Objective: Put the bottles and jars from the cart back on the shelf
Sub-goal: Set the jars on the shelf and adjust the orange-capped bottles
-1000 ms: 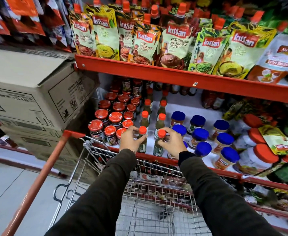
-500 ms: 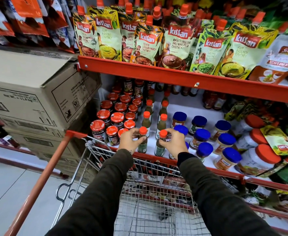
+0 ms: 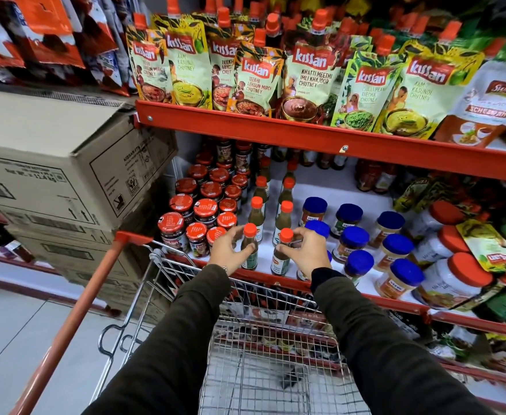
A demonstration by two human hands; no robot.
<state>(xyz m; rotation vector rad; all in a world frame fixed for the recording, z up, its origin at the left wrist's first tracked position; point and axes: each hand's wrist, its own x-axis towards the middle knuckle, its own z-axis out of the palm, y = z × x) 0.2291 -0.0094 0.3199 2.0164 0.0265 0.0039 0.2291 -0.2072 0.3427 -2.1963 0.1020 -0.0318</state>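
Two small bottles with orange caps and dark green sauce stand at the front of the white lower shelf (image 3: pixel 320 187). My left hand (image 3: pixel 229 250) wraps the left bottle (image 3: pixel 250 254), thumb on its body and fingers loosely behind the cap. My right hand (image 3: pixel 305 254) holds the right bottle (image 3: pixel 281 259) the same way. Behind them, more such bottles (image 3: pixel 257 208) stand in two rows. The wire cart (image 3: pixel 245 301) sits below my arms, pushed against the shelf; its basket shows mostly bare mesh.
Red-lidded jars (image 3: pixel 182 223) crowd the shelf's left, blue-lidded jars (image 3: pixel 356 238) the right. A red upper shelf rail (image 3: pixel 305 139) carries chutney pouches (image 3: pixel 305 70) overhead. Stacked cardboard boxes (image 3: pixel 51 163) stand to the left, by the cart's orange handle (image 3: pixel 75 319).
Both hands have stayed on the two front bottles while their fingers loosened and spread. The view has shifted slightly closer to the shelf.
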